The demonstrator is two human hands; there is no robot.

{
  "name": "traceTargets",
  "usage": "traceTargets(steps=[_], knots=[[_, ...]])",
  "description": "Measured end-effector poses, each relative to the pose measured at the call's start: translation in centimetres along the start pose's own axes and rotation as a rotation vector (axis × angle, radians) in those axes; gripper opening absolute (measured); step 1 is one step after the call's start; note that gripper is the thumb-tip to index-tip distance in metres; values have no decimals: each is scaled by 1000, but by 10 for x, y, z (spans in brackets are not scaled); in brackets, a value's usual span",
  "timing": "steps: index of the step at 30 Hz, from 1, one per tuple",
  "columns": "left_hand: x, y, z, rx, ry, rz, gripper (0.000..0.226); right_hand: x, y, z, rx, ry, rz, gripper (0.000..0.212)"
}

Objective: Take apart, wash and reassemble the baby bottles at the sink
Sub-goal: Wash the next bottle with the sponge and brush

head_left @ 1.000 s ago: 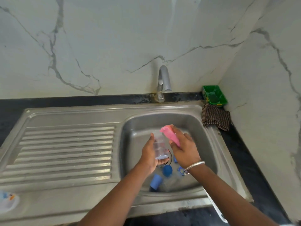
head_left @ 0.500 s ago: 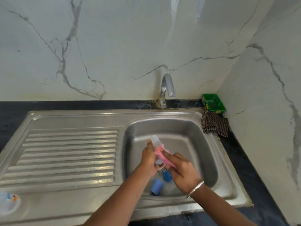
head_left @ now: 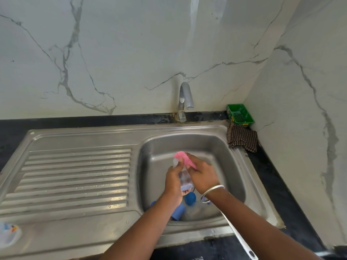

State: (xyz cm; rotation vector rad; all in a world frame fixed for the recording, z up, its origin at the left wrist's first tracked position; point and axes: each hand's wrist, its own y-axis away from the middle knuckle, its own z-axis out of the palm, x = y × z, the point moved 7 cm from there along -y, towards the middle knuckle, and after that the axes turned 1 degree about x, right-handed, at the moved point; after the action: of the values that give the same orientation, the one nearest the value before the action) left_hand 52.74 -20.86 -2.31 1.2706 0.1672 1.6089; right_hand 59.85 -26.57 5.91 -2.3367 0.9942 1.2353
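Steel sink (head_left: pixel 80 186) sits below veined marble walls (head_left: pixel 131 53).

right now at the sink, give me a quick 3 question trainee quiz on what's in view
1. True or false: water runs from the tap.
2. The right hand holds which? A) pink sponge B) checked cloth C) green tub
3. Fill in: the left hand grips a clear ____ over the basin.

Key: 1 false, no stream shows. 2 A. 3 bottle.
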Motion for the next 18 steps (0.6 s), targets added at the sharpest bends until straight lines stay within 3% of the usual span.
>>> traceTargets(steps=[5,7,13,18], knots=[[21,-5,-9,46,151,16,50,4,30,-2,-13,-124,-55,55],[24,-6,-14,78,104,17,46,14,38,-2,-22,-132,-35,55],[-4,3,-5,-2,73,-74,45,23,18,-7,39,-15,48,57],[-19,3,-2,-16,93,-164,49,6,3,-8,15,39,7,55]])
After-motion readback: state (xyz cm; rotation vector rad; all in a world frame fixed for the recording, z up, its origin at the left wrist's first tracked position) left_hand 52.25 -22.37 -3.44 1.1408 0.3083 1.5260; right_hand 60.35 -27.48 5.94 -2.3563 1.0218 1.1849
